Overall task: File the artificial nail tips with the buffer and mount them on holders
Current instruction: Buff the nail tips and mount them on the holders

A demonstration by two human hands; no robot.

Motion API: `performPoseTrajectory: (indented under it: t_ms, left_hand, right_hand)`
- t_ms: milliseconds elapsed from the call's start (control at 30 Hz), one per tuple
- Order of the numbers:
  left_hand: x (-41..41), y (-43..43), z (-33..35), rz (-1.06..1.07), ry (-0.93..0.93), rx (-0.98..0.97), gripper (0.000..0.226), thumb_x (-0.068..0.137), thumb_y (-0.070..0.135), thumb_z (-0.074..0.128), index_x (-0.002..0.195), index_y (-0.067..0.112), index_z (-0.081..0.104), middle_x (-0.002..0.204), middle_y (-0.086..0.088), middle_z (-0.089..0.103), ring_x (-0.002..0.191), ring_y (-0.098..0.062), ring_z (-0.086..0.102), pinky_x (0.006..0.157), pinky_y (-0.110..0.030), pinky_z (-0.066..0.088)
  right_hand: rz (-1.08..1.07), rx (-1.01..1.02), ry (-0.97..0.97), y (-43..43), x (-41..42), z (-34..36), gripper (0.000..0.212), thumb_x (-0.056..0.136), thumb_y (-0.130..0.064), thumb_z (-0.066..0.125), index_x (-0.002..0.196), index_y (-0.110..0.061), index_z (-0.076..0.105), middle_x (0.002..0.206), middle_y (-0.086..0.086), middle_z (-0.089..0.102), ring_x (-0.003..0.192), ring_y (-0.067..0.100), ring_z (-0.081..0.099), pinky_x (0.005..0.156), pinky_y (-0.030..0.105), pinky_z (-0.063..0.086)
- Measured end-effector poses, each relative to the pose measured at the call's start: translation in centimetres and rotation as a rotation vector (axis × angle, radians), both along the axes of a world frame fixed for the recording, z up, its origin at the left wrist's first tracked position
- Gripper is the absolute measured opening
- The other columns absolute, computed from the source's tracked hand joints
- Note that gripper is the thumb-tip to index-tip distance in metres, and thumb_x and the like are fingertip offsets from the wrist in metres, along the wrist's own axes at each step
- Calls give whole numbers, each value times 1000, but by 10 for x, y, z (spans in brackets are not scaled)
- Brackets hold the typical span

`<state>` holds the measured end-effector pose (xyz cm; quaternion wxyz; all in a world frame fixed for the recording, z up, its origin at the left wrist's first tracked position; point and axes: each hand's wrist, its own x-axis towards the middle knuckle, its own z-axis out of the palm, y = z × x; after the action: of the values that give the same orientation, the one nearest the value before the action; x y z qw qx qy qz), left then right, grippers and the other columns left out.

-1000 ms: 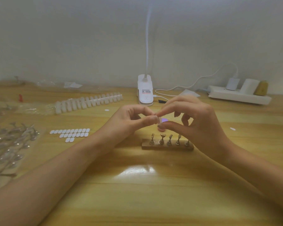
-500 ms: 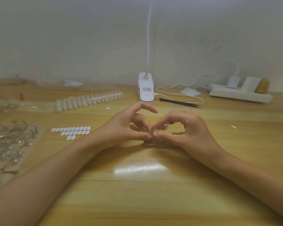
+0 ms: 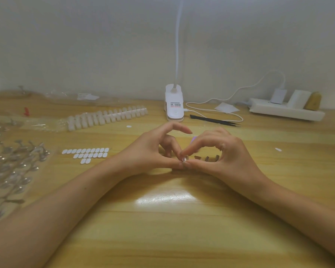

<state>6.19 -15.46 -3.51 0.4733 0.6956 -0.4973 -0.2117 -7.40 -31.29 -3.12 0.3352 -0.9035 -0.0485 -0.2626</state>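
Over the yellow wooden table (image 3: 162,229), the left hand (image 3: 153,151) and right hand (image 3: 226,155) are meeting at the centre. At ten o'clock the long strip of clear nail tips (image 3: 106,118) is lying unmounted, so most of the work seems left. The brown wooden holder stand (image 3: 207,158) is showing bare pegs. The right hand is pinching a small pale nail tip (image 3: 184,159) down onto it, seemingly mounting the first one. The left thumb is touching the tip, but whether it is gripping, I cannot tell.

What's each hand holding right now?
Left hand: thumb beside the nail tip, grip cannot be told.
Right hand: pinches the nail tip.
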Motion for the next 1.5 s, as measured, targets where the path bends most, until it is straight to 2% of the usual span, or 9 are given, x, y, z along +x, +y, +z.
performPoseTrajectory:
  t_ms: [267, 433, 567, 733, 867, 1000, 1200, 1400, 1500]
  left_hand:
    - [-1, 1, -1, 1, 8, 7, 58, 79, 6, 81, 123, 33, 54, 72, 7, 68, 76, -18, 64, 87, -41, 52]
    - [-1, 1, 0, 1, 20, 9, 58, 79, 4, 80, 123, 31, 54, 70, 9, 67, 73, -14, 64, 84, -36, 53]
    - [-3, 2, 0, 1, 23, -5, 58, 77, 9, 83, 122, 32, 54, 72, 7, 68, 81, -26, 69, 92, -41, 53]
    - [3, 4, 0, -26, 15, 20, 57, 78, 11, 82, 121, 37, 54, 74, 7, 69, 85, -25, 67, 92, -35, 51]
    - [8, 7, 0, -55, 27, 23, 55, 80, 11, 81, 121, 37, 55, 76, 7, 69, 78, -14, 67, 77, -18, 51]
    - [11, 7, -1, -65, 17, 15, 59, 79, 10, 82, 122, 41, 55, 79, 6, 70, 77, -7, 67, 77, -15, 49]
    - [16, 10, 4, 35, 164, -149, 38, 84, 37, 72, 121, 37, 61, 93, 3, 72, 74, -4, 61, 56, -16, 45]
    - [8, -10, 2, 472, -629, -95, 10, 87, 26, 72, 96, 31, 71, 106, 19, 63, 105, -12, 52, 92, -28, 36]
    - [5, -13, 0, 449, -699, -10, 11, 84, 40, 73, 92, 35, 69, 101, 24, 63, 106, -10, 49, 88, -30, 24]
  right_hand:
    - [-11, 102, 70, 2, -2, -1, 11, 72, -32, 84, 81, -30, 79, 86, -22, 71, 101, 7, 56, 86, 36, 48]
    - [-36, 72, 104, 3, -1, 1, 12, 71, -39, 82, 81, -34, 78, 88, -27, 69, 101, 3, 55, 94, 48, 46]
    - [29, 189, 117, -11, 1, 9, 10, 85, -35, 75, 94, -31, 77, 88, -14, 74, 91, 0, 63, 81, 16, 46]
    - [-194, 84, 57, -56, 8, 11, 7, 91, -27, 69, 91, -31, 75, 92, -18, 72, 90, -1, 58, 71, 13, 37]
    - [-378, -150, 241, -79, 9, 4, 26, 80, -34, 79, 103, -28, 71, 108, -11, 64, 102, 18, 54, 98, 42, 40]
    - [-371, -161, 312, -82, 12, 1, 28, 78, -36, 81, 104, -28, 72, 110, -7, 64, 106, 18, 54, 101, 47, 41]
    - [-258, -17, 204, -85, 12, 1, 26, 76, -12, 84, 96, -22, 72, 102, -6, 62, 95, 7, 59, 84, 16, 46]
    - [-125, -6, 76, -76, 16, -2, 20, 82, -2, 77, 86, -20, 68, 92, -10, 63, 76, 10, 64, 73, 20, 51]
    - [-83, 43, 24, -69, 19, 0, 20, 84, -1, 73, 85, -20, 69, 85, -8, 69, 78, 13, 66, 70, 26, 53]
